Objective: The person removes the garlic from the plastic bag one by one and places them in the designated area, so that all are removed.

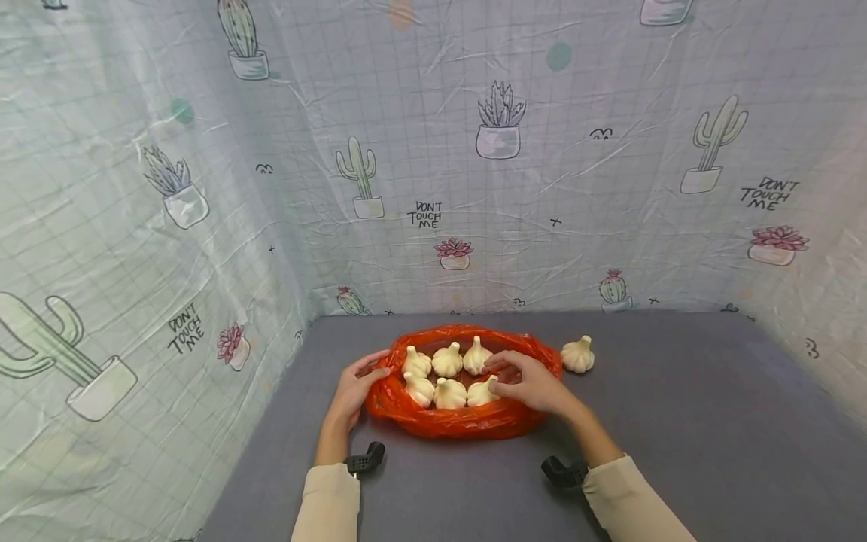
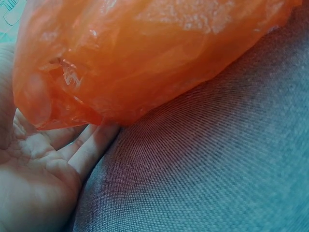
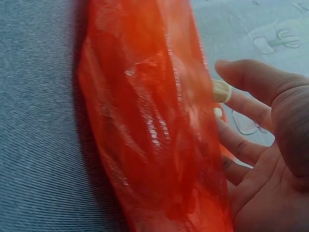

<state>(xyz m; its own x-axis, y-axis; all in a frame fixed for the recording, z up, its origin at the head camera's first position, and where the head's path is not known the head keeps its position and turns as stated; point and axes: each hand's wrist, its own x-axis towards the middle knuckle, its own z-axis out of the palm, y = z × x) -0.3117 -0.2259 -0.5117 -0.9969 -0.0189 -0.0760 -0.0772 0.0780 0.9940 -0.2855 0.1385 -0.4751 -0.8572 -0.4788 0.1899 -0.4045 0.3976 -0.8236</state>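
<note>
A red plastic bag [image 1: 460,429] lies with its mouth spread wide, and several garlic bulbs [image 1: 448,361] sit inside in two rows. My left hand [image 1: 354,388] holds the bag's left side, thumb on the rim and fingers behind and beneath the plastic [image 2: 120,72]. Over the right end of the bag is my right hand [image 1: 531,382], its fingers loosely bent beside the front right garlic bulb [image 1: 481,393]. In the right wrist view the thumb stands apart from a pale garlic stem [image 3: 221,91], and the fingers reach behind the red plastic [image 3: 149,116].
One more garlic bulb [image 1: 578,355] stands on the grey cloth-covered table [image 1: 447,497], right of the bag. A hanging sheet printed with cacti [image 1: 501,226] closes off the back and both sides. Black wrist-worn pieces [image 1: 366,459] show near the cuffs.
</note>
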